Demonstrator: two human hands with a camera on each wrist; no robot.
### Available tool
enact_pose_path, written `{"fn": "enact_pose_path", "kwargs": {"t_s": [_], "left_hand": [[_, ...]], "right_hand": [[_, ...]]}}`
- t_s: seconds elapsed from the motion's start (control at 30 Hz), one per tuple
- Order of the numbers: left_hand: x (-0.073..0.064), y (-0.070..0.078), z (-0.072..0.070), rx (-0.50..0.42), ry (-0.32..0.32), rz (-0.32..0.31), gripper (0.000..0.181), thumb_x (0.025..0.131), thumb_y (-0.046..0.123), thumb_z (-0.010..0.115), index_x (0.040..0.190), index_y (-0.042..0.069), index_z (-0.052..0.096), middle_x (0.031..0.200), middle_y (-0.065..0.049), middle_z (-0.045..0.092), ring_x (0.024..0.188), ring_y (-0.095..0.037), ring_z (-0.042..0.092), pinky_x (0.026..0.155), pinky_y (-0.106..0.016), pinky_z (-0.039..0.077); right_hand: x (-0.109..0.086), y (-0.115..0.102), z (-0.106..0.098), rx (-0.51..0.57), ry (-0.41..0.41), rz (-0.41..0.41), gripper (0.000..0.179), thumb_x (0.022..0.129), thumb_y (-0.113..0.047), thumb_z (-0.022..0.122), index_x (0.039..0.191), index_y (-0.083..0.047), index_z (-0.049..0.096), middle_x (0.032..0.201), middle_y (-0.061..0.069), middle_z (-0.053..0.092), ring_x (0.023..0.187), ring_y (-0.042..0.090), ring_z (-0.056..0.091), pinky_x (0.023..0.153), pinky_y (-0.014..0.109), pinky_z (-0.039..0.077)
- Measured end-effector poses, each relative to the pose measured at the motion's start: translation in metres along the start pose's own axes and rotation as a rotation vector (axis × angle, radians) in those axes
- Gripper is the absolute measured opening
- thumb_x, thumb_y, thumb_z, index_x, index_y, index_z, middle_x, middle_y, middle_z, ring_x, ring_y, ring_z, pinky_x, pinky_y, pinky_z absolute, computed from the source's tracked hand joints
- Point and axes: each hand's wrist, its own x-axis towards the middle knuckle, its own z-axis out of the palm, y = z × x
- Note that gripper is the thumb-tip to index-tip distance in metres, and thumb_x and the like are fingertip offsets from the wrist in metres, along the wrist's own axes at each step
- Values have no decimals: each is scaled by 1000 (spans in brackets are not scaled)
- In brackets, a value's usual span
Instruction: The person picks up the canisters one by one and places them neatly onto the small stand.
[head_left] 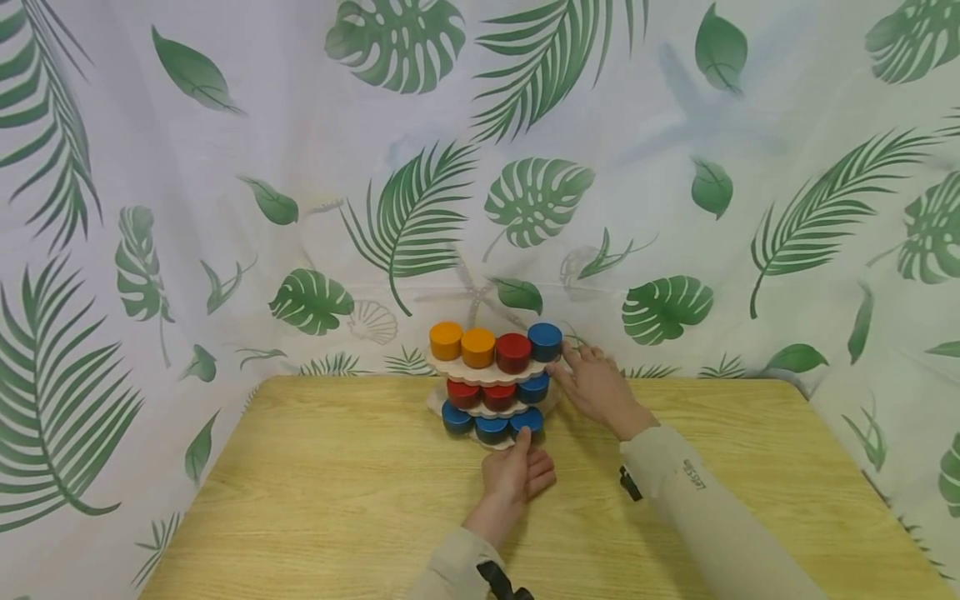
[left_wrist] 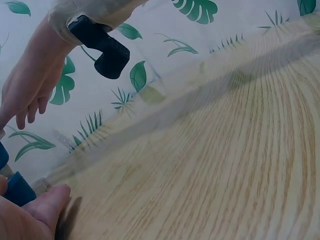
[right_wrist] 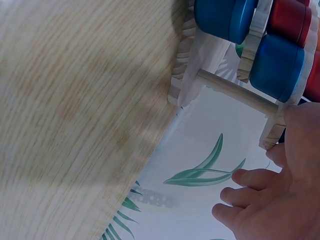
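Observation:
A tiered wooden rack (head_left: 495, 375) with scalloped shelves stands at the table's far edge. Its top shelf holds orange cylinders (head_left: 477, 347), a red cylinder (head_left: 513, 353) and a blue cylinder (head_left: 545, 342); red and blue ones fill the middle, and blue ones the bottom. My left hand (head_left: 513, 475) pinches the right-hand bottom blue cylinder (left_wrist: 20, 190) between thumb and a finger, its other fingers loosely bent. With thumb and index finger, my right hand (head_left: 600, 390) holds the top shelf's right end; its remaining fingers (right_wrist: 250, 179) stretch out past the shelf.
The wood-grain table (head_left: 322, 500) spreads out in front of and beside the rack. A leaf-patterned curtain (head_left: 420, 108) hangs close behind the table. A wooden dowel (right_wrist: 237, 92) joins the shelves at the right end. Both sleeves bear dark wrist straps.

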Motion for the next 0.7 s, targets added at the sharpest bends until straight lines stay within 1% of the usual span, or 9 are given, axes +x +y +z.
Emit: {"fn": "enact_pose_path", "kwargs": {"t_s": [0.13, 0.2, 0.37, 0.47, 0.53, 0.6, 0.7], "left_hand": [[3, -2, -2, -11, 9, 16, 51, 109, 32, 60, 121, -18, 64, 117, -36, 72, 99, -30, 78, 81, -46, 66], [4, -2, -4, -17, 15, 21, 52, 109, 33, 60, 122, -18, 64, 118, -35, 73, 100, -29, 77, 82, -45, 66], [2, -3, -5, -15, 11, 12, 50, 109, 33, 61, 121, -15, 63, 122, -36, 71, 107, -34, 76, 86, -46, 65], [-1, -2, -6, -9, 1, 8, 47, 108, 33, 62, 119, -12, 62, 123, -38, 69, 110, -37, 75, 87, -47, 65], [-4, -2, -8, 3, -8, 11, 45, 107, 32, 62, 119, -12, 62, 124, -39, 68, 110, -38, 75, 86, -46, 65], [-5, -2, -11, 25, -19, 21, 45, 107, 28, 63, 123, -14, 61, 122, -38, 70, 107, -37, 77, 84, -45, 65], [-7, 0, -19, 83, -35, 47, 44, 106, 21, 62, 126, -18, 61, 113, -34, 73, 95, -30, 79, 79, -41, 66]], "right_hand": [[0, -2, 0, 2, 0, -1, 67, 114, -42, 41, 160, 7, 36, 156, 37, 46, 146, 58, 41, 119, 71, 34], [0, -2, 0, 0, 1, -1, 67, 114, -42, 41, 160, 7, 36, 156, 36, 46, 146, 58, 42, 119, 70, 34], [1, -2, 0, -10, 8, -8, 66, 114, -42, 41, 159, 7, 38, 155, 36, 47, 145, 57, 43, 118, 70, 36], [1, -2, 0, -15, 11, -12, 66, 114, -42, 42, 159, 7, 39, 154, 36, 48, 144, 57, 44, 117, 71, 36], [1, -2, -1, -14, 9, -12, 66, 114, -42, 42, 159, 7, 39, 154, 36, 48, 144, 57, 44, 117, 71, 36], [1, -3, -1, -13, 7, -10, 67, 114, -42, 42, 159, 7, 38, 155, 36, 48, 144, 57, 44, 117, 70, 36], [1, -3, -1, -15, 1, -9, 67, 114, -42, 42, 159, 7, 38, 155, 36, 48, 144, 57, 43, 117, 70, 36]]}}
